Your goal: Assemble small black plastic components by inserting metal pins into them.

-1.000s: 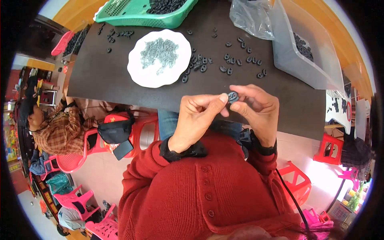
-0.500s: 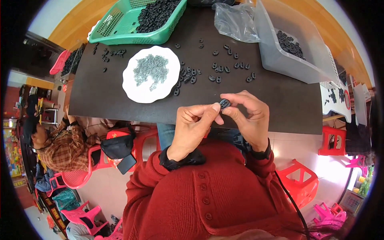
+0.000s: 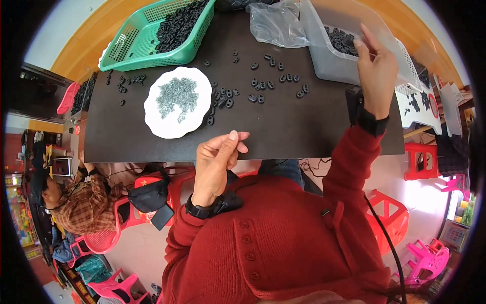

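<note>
A: Where is the right hand?
B: Stretched up and right over the clear bin of black parts, fingers spread, nothing visibly held.
A: And the left hand?
B: Near the body at the worktop edge, fingers loosely curled; I can't tell if they pinch anything.
A: Which is nearer the white plate of grey pieces?
B: The left; the plate lies just up-left of it.

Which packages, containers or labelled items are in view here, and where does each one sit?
Green basket: table's far left, rectangular, perforated, holding black parts.
Clear plastic bag: far centre, crumpled, see-through.
Translucent bin: far right, boxy, holding black parts, right hand at its rim.
White plate: centre-left, round, holding grey parts.
No labels, signs or screens visible.
</note>
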A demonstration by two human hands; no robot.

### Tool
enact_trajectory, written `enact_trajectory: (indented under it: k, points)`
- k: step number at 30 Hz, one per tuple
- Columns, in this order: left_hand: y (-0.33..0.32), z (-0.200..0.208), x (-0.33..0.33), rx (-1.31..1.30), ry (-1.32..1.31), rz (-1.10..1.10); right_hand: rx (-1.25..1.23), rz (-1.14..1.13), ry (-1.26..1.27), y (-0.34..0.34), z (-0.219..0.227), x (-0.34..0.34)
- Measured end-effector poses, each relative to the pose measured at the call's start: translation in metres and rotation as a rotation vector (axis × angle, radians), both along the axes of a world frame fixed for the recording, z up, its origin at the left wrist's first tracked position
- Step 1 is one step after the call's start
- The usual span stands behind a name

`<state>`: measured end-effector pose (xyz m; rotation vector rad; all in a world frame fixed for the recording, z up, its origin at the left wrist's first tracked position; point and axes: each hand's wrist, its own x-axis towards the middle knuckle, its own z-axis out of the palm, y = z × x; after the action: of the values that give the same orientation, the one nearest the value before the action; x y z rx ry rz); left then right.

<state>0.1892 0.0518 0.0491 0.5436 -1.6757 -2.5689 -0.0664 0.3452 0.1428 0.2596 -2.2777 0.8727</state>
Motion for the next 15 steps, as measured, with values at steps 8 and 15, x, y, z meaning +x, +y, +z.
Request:
enact_trajectory:
  k: [8,15]
  points:
    - [-0.019,-0.017,0.005,0.012,-0.022,-0.034,0.140,0.478,-0.249,-0.053,-0.024,0.040]
    - [-0.031,-0.014,0.012,-0.108,-0.057,-0.131,0.437,0.585,-0.281,-0.116,-0.083,0.039]
